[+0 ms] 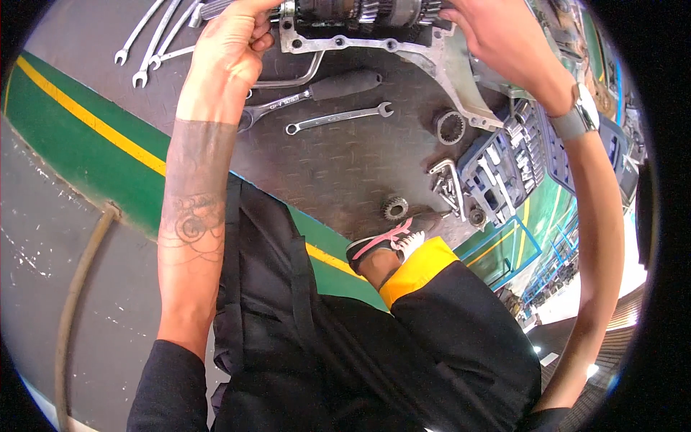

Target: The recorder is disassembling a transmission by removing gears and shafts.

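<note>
At the top edge lies a gear shaft (pixel 367 11) with several dark toothed gears, over an open metal gearbox housing (pixel 342 45). My left hand (pixel 241 36) is closed around the shaft's left end, and a grey ridged piece (pixel 216 9) sticks out beyond it. My right hand (pixel 497 32) curls at the shaft's right end beside the housing wall, closed on it; part of this hand is cut off by the upper edge. A combination wrench (pixel 338 119) and a ratchet with a black handle (pixel 345 85) lie nearest the housing.
Several wrenches (pixel 155 43) lie at the upper left of the metal bench (pixel 309 165). To the right are a toothed ring (pixel 450 127), a small gear (pixel 395 208), loose hex keys and bits (pixel 448 189), and an open socket set case (pixel 497 169). A hose (pixel 79 288) runs along the floor.
</note>
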`<state>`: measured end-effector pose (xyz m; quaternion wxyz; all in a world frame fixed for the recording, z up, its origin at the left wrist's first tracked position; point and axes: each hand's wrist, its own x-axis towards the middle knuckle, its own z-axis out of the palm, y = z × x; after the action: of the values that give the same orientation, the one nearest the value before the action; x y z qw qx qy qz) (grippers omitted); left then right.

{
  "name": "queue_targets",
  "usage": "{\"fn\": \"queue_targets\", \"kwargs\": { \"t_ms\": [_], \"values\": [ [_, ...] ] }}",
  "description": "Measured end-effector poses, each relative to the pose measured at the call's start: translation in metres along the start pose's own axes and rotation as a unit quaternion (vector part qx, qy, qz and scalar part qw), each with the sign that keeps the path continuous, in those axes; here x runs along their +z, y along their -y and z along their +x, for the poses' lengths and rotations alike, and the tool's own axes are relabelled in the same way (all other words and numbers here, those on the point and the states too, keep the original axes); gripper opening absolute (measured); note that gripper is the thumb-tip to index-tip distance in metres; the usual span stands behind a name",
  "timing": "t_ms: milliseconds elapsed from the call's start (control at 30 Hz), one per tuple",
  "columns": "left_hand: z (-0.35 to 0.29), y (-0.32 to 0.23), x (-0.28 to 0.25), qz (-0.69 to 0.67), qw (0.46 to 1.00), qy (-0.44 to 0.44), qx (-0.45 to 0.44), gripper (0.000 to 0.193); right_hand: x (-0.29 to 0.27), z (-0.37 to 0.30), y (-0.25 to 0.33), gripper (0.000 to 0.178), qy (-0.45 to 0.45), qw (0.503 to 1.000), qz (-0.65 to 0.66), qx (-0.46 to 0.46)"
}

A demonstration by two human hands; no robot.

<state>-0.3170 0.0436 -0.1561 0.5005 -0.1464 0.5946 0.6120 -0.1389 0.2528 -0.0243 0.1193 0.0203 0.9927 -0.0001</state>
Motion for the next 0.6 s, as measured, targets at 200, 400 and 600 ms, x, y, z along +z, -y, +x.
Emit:
{"fn": "queue_targets", "kwargs": {
  "t_ms": [200,400,600],
  "values": [
    [0.026,-0.012,-0.007,-0.006,0.999,0.014,0.033,0.031,0.008,0.007,-0.007,0.015,0.028,0.999,0.007,-0.018],
    [0.019,-0.012,-0.001,-0.023,0.998,0.022,0.061,0.031,0.012,0.0,-0.019,0.023,-0.052,0.991,0.111,-0.051],
    [0.013,-0.015,-0.01,0.0,0.997,0.024,0.076,0.026,-0.006,0.015,-0.003,0.04,-0.011,0.991,0.131,0.031]
  ]
}}
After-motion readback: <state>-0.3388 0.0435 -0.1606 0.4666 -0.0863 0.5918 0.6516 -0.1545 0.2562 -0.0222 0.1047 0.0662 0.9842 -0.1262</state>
